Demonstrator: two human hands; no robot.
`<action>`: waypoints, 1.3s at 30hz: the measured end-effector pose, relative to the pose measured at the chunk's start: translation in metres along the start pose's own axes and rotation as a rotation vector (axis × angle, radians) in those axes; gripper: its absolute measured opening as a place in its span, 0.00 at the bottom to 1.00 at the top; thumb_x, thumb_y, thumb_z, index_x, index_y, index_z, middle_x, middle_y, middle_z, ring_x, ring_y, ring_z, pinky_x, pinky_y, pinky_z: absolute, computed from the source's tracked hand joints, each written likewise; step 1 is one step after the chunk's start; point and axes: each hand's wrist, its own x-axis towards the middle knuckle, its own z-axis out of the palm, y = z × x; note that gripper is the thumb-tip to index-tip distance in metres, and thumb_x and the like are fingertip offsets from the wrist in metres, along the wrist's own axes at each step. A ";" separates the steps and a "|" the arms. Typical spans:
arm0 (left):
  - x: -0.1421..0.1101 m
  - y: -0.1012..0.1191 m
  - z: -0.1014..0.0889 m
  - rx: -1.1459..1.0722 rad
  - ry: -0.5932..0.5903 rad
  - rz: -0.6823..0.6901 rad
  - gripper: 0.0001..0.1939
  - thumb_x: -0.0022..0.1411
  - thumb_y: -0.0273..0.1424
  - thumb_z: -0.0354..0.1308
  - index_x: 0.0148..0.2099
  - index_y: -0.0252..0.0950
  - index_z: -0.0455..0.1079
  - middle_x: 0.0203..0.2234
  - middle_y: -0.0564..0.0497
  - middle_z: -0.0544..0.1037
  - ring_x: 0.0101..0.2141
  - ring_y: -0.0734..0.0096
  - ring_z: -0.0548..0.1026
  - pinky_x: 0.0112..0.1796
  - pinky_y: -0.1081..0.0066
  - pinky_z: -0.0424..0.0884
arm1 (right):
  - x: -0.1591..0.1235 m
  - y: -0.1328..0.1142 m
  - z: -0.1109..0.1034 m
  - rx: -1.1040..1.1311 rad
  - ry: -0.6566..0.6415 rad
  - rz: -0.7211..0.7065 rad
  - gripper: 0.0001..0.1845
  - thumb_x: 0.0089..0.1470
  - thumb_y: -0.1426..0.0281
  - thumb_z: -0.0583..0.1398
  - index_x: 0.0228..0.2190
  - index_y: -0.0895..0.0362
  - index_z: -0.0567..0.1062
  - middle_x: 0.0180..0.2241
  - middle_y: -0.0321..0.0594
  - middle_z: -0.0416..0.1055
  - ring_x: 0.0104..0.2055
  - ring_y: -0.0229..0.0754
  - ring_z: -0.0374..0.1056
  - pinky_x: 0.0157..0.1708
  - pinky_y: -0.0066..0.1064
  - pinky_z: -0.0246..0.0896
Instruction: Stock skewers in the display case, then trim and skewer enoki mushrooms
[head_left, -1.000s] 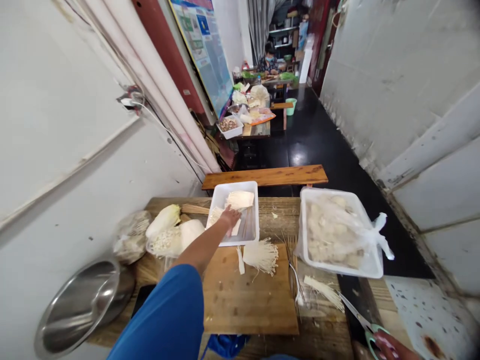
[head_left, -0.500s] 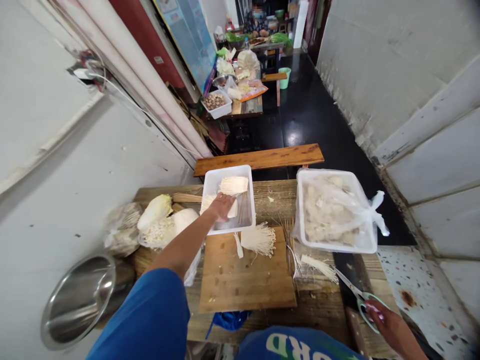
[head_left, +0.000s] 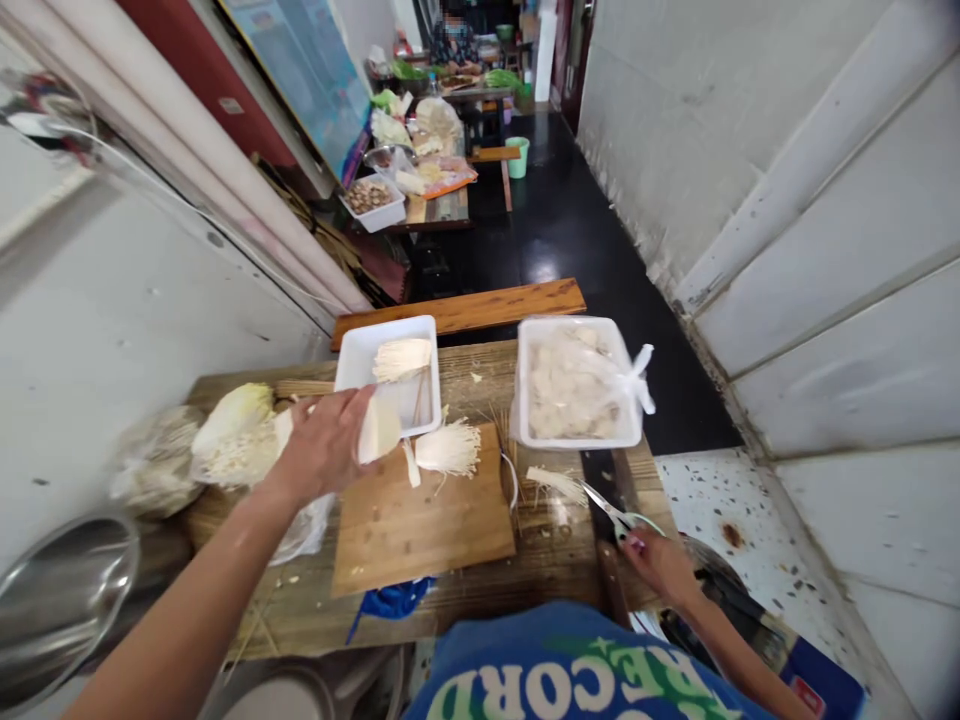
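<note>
My left hand (head_left: 324, 445) is closed around a pale bunch of enoki mushrooms (head_left: 380, 428), its cut end facing right. It hovers at the near left corner of a white plastic tray (head_left: 349, 352), in which a flat enoki bundle (head_left: 403, 358) and thin sticks lie. Just below the tray, a fanned enoki bunch (head_left: 450, 447) and a narrow strip (head_left: 411, 465) rest at the top of the wooden cutting board (head_left: 427, 530). On the right, my right hand (head_left: 658, 563) grips scissors (head_left: 619, 517) by their green handles. The blade tips are beside a small enoki piece (head_left: 553, 482).
A bagged white tub of pale food (head_left: 574, 385) stands at the table's far right. Napa cabbage (head_left: 234, 425) and bagged mushrooms (head_left: 154, 460) are at left, above a steel pot (head_left: 67, 600). A wooden bench (head_left: 510, 303) runs behind. A person sits at the far table.
My left hand has lifted out of the tray with an enoki bunch, moving toward me and left. My right hand still holds the scissors. The view has shifted to the right.
</note>
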 end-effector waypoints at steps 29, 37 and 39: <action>-0.088 0.095 0.160 -0.276 -0.144 0.042 0.49 0.47 0.33 0.58 0.69 0.27 0.43 0.64 0.32 0.57 0.62 0.48 0.56 0.60 0.45 0.42 | 0.077 -0.050 -0.006 -0.387 0.213 -0.206 0.16 0.55 0.71 0.55 0.45 0.61 0.74 0.42 0.49 0.73 0.46 0.50 0.65 0.49 0.38 0.56; -0.100 0.098 0.166 -0.328 -0.082 0.096 0.48 0.50 0.31 0.59 0.69 0.31 0.42 0.62 0.37 0.62 0.61 0.53 0.60 0.60 0.54 0.50 | 0.018 -0.041 0.028 -0.310 0.267 -0.053 0.20 0.62 0.59 0.50 0.29 0.60 0.72 0.29 0.47 0.73 0.32 0.46 0.70 0.34 0.34 0.61; -0.104 0.100 0.165 -0.314 -0.069 0.128 0.48 0.51 0.32 0.59 0.70 0.32 0.40 0.63 0.38 0.61 0.61 0.54 0.60 0.61 0.53 0.46 | -0.014 -0.031 0.053 -0.281 0.205 -0.010 0.19 0.59 0.56 0.53 0.28 0.58 0.70 0.25 0.45 0.72 0.27 0.46 0.70 0.28 0.33 0.60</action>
